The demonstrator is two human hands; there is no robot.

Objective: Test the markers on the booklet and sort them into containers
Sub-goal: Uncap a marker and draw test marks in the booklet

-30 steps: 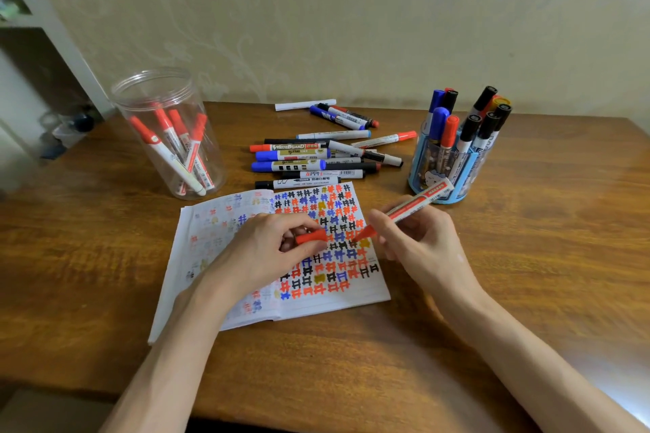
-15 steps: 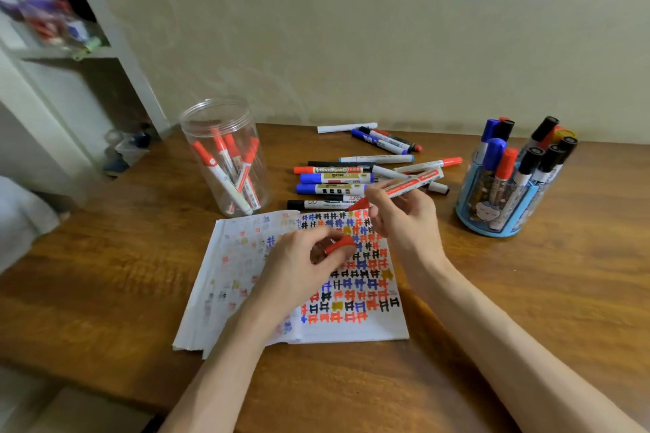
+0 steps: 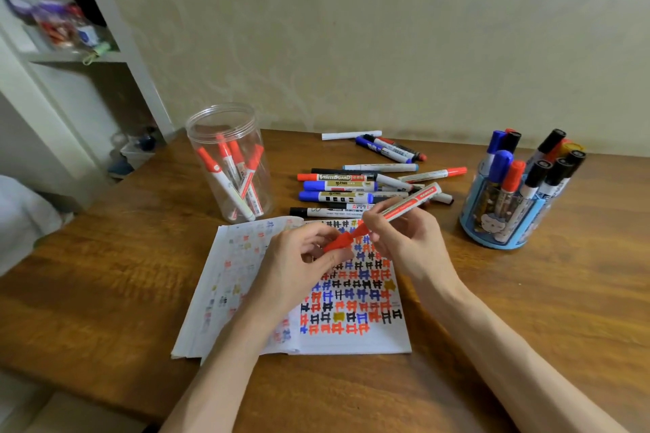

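Over an open white paper booklet, whose right page is filled with rows of red, blue, black and yellow test marks, the left hand pinches a small red plastic cap between its curled thumb and fingers. The right hand grips a white-barrelled red marker, fingers clamped round the barrel near the red nib end. The marker slants up to the right, and its nib end meets the mouth of the cap; whether the cap is seated cannot be told. Both are held just above the booklet's far edge. The booklet lies flat on a brown wooden table. Just beyond its left corner stands a clear round plastic jar with several red markers leaning inside. Well apart on the right, a blue round pen holder carries upright markers with blue, black and red caps. Between the two, behind the booklet, a loose pile of markers lies on the table. A white shelf unit stands at far left.
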